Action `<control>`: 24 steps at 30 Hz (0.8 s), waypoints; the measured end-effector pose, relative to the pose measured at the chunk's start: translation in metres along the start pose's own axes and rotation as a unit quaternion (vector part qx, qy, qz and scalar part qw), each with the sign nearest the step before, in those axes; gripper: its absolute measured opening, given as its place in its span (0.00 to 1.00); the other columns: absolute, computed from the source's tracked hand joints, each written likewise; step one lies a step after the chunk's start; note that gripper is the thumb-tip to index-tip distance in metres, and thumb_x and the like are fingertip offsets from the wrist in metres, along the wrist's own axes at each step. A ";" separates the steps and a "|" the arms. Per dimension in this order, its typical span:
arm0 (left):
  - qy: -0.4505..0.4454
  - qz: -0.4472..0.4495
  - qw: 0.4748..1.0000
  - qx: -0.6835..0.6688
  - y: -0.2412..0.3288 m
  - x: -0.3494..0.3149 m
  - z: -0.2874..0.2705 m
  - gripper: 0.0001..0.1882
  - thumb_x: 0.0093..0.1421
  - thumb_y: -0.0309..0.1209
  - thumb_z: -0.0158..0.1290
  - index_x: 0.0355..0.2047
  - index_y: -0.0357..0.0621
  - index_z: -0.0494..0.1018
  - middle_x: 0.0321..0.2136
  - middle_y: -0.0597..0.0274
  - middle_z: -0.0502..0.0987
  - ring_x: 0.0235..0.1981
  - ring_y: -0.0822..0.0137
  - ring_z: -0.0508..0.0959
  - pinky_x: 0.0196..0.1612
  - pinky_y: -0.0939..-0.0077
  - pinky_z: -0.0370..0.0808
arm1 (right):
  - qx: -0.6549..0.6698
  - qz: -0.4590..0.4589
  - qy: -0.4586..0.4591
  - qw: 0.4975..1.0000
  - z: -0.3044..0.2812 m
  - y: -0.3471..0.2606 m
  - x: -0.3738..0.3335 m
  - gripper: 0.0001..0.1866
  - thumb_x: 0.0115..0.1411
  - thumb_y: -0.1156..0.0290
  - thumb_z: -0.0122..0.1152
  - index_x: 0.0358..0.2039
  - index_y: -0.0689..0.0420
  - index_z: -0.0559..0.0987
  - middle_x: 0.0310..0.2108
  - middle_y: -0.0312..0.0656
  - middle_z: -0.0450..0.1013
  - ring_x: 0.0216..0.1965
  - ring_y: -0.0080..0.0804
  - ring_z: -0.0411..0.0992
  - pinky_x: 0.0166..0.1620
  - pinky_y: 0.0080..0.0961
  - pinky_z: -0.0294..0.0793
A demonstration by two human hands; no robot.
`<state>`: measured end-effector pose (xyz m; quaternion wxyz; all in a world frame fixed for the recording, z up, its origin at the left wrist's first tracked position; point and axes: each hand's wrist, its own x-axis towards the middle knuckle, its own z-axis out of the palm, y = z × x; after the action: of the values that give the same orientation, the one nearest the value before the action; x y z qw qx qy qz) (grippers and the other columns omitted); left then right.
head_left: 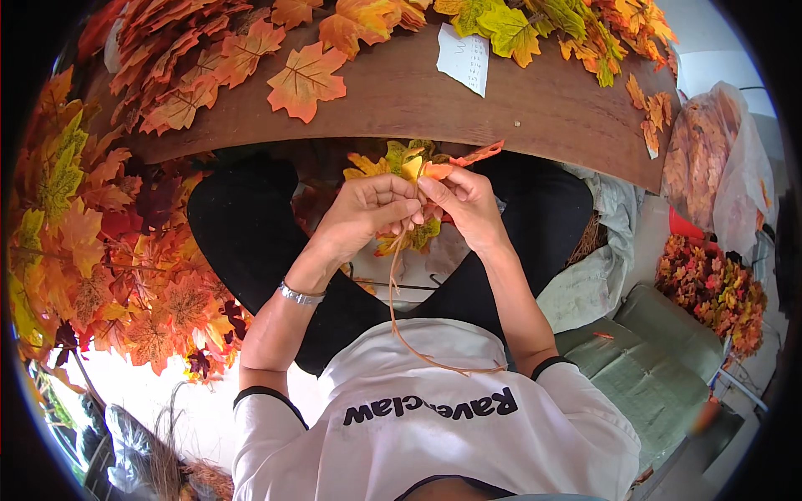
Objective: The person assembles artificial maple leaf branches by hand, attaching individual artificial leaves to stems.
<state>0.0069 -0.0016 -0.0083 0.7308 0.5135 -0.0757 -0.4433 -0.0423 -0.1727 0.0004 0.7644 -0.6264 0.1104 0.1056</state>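
Both hands meet in front of me, just below the table's near edge. My left hand (378,205), with a metal watch on the wrist, is closed on a thin brown stem (394,288) that hangs in a curve down over my shirt. Beside it, my right hand (469,209) pinches an orange-red artificial maple leaf (478,155) near its base, against the stem. Yellow and green artificial leaves (368,165) spread out behind the fingers, and more show beneath. The exact joint between leaf and stem is hidden by my fingertips.
Ahead stands a brown table (393,104) with piles of orange leaves (307,81), yellow-green leaves (511,33) and a handwritten paper slip (464,60). Hanging foliage (92,242) crowds the left. To the right are a plastic bag (710,159) of leaves and a green wrapped bundle (639,367).
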 end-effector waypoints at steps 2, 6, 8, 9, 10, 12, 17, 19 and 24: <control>0.004 -0.002 1.000 -0.011 -0.002 -0.001 -0.002 0.06 0.56 0.27 0.51 0.33 0.36 0.71 0.24 0.65 0.75 0.23 0.80 0.70 0.26 0.90 0.65 | -0.012 0.014 0.004 1.000 0.001 0.001 -0.003 0.09 0.57 0.70 0.54 0.34 0.63 0.74 0.24 0.35 0.70 0.24 0.16 0.67 0.26 0.13 0.66; 0.032 0.015 0.998 -0.051 0.000 0.001 0.000 0.07 0.56 0.27 0.51 0.33 0.36 0.72 0.24 0.64 0.75 0.23 0.80 0.71 0.28 0.89 0.66 | -0.034 0.019 -0.017 0.999 -0.005 0.003 -0.006 0.11 0.58 0.67 0.54 0.35 0.63 0.74 0.22 0.33 0.69 0.22 0.15 0.66 0.25 0.12 0.65; 0.041 0.021 0.997 -0.061 0.001 0.003 0.001 0.08 0.56 0.27 0.51 0.34 0.36 0.72 0.24 0.64 0.75 0.23 0.80 0.71 0.28 0.89 0.66 | -0.053 0.019 -0.025 0.998 -0.009 -0.003 -0.009 0.12 0.58 0.67 0.54 0.36 0.64 0.74 0.21 0.33 0.69 0.22 0.15 0.66 0.24 0.12 0.65; 0.040 0.024 0.997 -0.064 0.001 0.003 0.000 0.08 0.56 0.27 0.51 0.34 0.36 0.72 0.24 0.64 0.75 0.23 0.79 0.71 0.28 0.89 0.66 | -0.081 0.034 -0.046 0.995 -0.008 -0.010 -0.013 0.12 0.58 0.68 0.54 0.37 0.64 0.74 0.22 0.34 0.69 0.22 0.15 0.66 0.24 0.12 0.66; 0.040 0.028 0.997 -0.066 0.000 0.003 -0.001 0.08 0.56 0.27 0.51 0.35 0.36 0.72 0.24 0.64 0.75 0.23 0.79 0.71 0.28 0.89 0.66 | -0.110 0.049 -0.067 0.990 -0.008 -0.017 -0.014 0.12 0.58 0.68 0.54 0.37 0.65 0.74 0.23 0.35 0.70 0.22 0.15 0.67 0.24 0.13 0.66; 0.041 0.028 0.997 -0.065 0.002 0.003 -0.001 0.08 0.56 0.27 0.51 0.34 0.36 0.72 0.24 0.64 0.75 0.23 0.79 0.71 0.27 0.89 0.67 | -0.164 0.018 -0.095 0.982 -0.016 -0.035 -0.015 0.12 0.58 0.69 0.53 0.38 0.65 0.74 0.24 0.36 0.71 0.22 0.16 0.67 0.24 0.13 0.67; 0.044 0.034 0.997 -0.045 0.006 0.002 0.001 0.07 0.56 0.27 0.51 0.33 0.36 0.72 0.24 0.63 0.75 0.23 0.79 0.71 0.27 0.89 0.67 | -0.178 -0.106 -0.013 0.978 -0.054 -0.088 0.002 0.10 0.58 0.71 0.51 0.35 0.63 0.76 0.25 0.39 0.73 0.22 0.16 0.67 0.26 0.12 0.67; 0.053 0.021 0.997 -0.057 0.003 0.002 0.001 0.07 0.56 0.26 0.51 0.34 0.35 0.72 0.24 0.63 0.75 0.22 0.79 0.72 0.25 0.89 0.67 | -0.222 -0.142 0.011 0.965 -0.075 -0.098 0.032 0.10 0.59 0.70 0.50 0.34 0.63 0.76 0.24 0.38 0.72 0.22 0.16 0.67 0.26 0.13 0.66; 0.045 0.023 0.996 -0.073 0.000 0.000 0.000 0.07 0.56 0.26 0.51 0.34 0.35 0.71 0.25 0.63 0.75 0.25 0.78 0.72 0.28 0.88 0.68 | -0.325 -0.200 0.042 0.923 -0.102 -0.147 0.116 0.12 0.59 0.68 0.50 0.31 0.63 0.76 0.22 0.35 0.71 0.22 0.16 0.67 0.25 0.13 0.65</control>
<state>0.0067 -0.0016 -0.0077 0.7791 0.4763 -0.0223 -0.4069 0.1088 -0.2985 0.0832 0.5189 -0.8532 -0.0256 -0.0455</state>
